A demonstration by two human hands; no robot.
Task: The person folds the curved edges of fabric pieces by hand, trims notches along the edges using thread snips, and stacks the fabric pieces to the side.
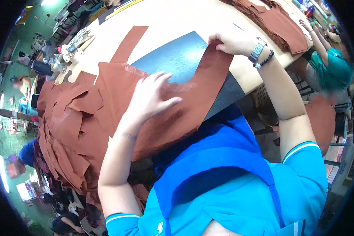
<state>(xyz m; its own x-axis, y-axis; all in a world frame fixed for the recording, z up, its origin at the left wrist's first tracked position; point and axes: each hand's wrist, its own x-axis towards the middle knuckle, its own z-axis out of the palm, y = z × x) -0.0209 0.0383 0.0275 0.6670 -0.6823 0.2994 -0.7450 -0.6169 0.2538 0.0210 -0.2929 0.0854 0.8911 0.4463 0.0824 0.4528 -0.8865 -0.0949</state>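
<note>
A large brown cut piece (161, 129) lies partly over a dark, shiny sheet (177, 55) at the table's near edge. Its narrow right arm is pinched at the upper end by my right hand (228, 42), which wears a watch and a beaded bracelet at the wrist. My left hand (151, 94) is over the middle of the piece, fingers spread and holding nothing. Whether its fingertips touch the surface I cannot tell. A brown strip (129, 44) extends beyond the piece on the table.
Many brown pieces (67, 122) are heaped at the left, hanging over the edge. Another brown stack (281, 25) lies at the upper right, beside a person in green (330, 69). Bottles and tools (69, 53) stand at the table's left end.
</note>
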